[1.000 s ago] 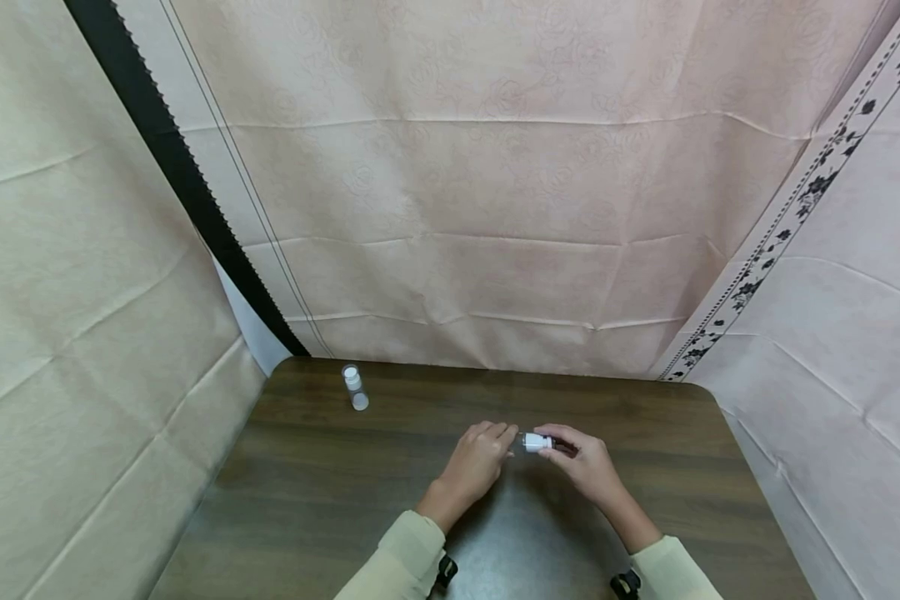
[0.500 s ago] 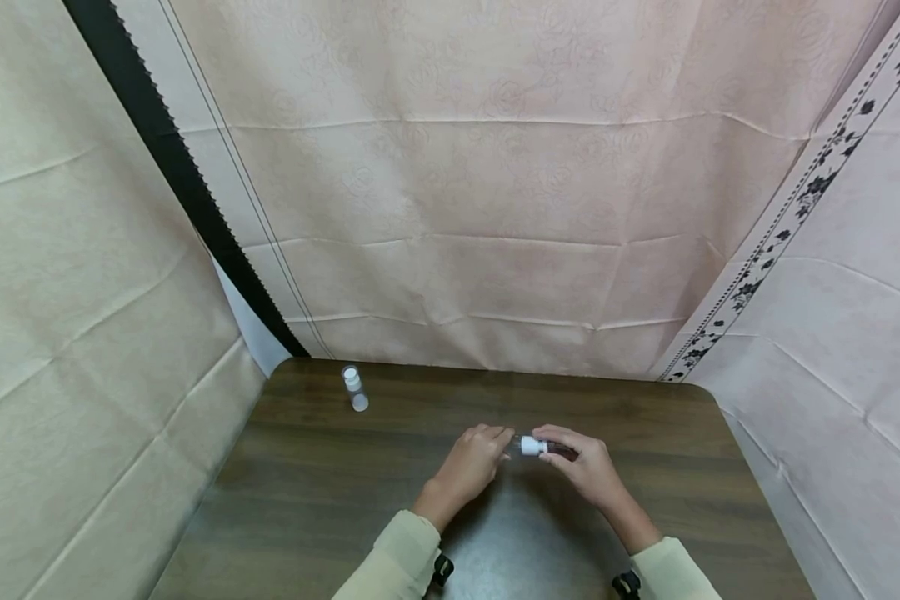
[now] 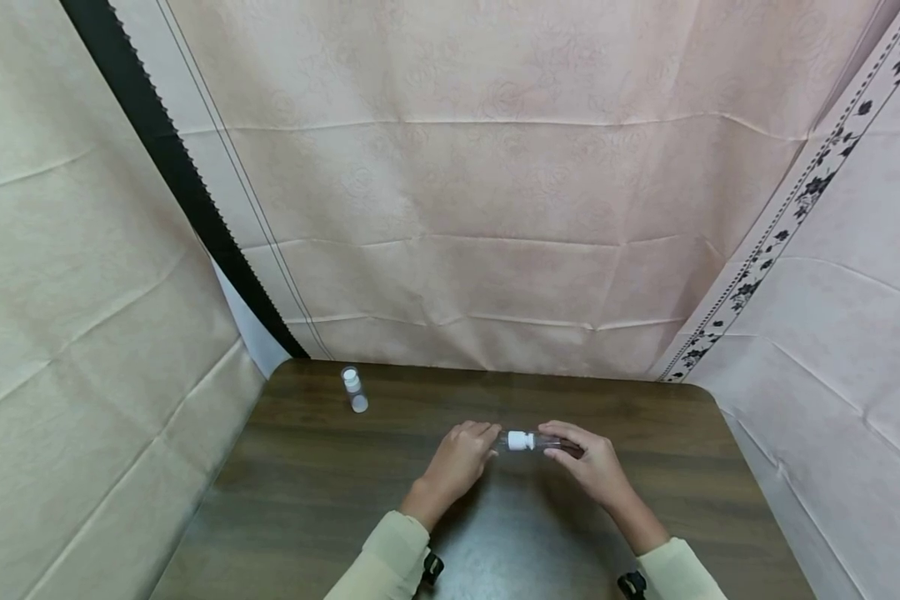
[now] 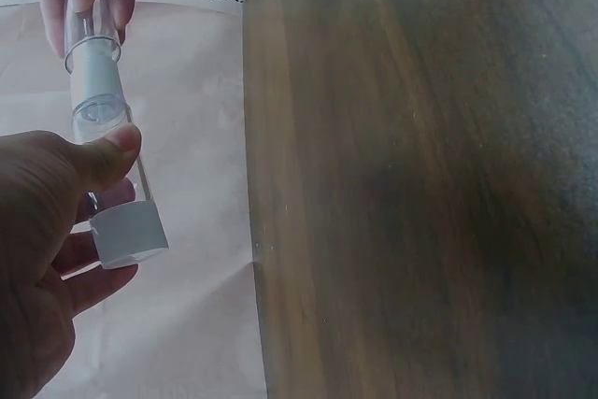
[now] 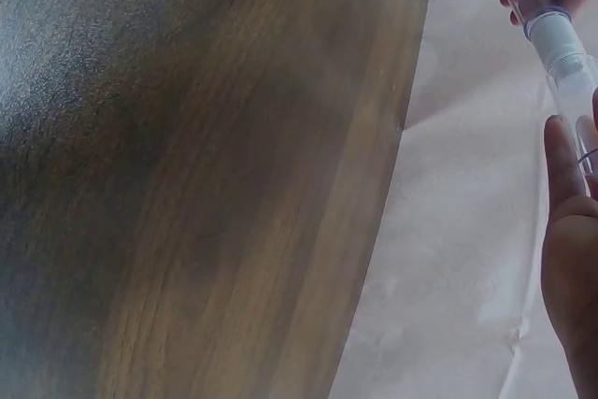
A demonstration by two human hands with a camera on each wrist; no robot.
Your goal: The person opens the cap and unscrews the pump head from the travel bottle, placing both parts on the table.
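My left hand (image 3: 453, 460) grips a small clear bottle (image 4: 145, 179) with a white base (image 4: 131, 235), the thumb lying along its side. At the bottle's other end is a white collar (image 3: 521, 440) with a narrower white top. A clear cap (image 3: 546, 442) is in line with that end, and my right hand (image 3: 591, 467) holds it between thumb and fingers. In the right wrist view, the cap's rim (image 5: 563, 64) is right at the white collar (image 5: 557, 36). Bottle and cap are held sideways above the table, and the palms hide their far ends.
A second small bottle (image 3: 355, 390) with white ends is near the far left edge of the brown wooden table (image 3: 307, 483). Pale cloth sheets (image 3: 457, 183) hang behind the table and on both sides, reaching its edges.
My left hand has moved left with the bottle, and my right hand slightly right with the cap. The white collar is farther from the right fingers, and more of the clear cap shows.
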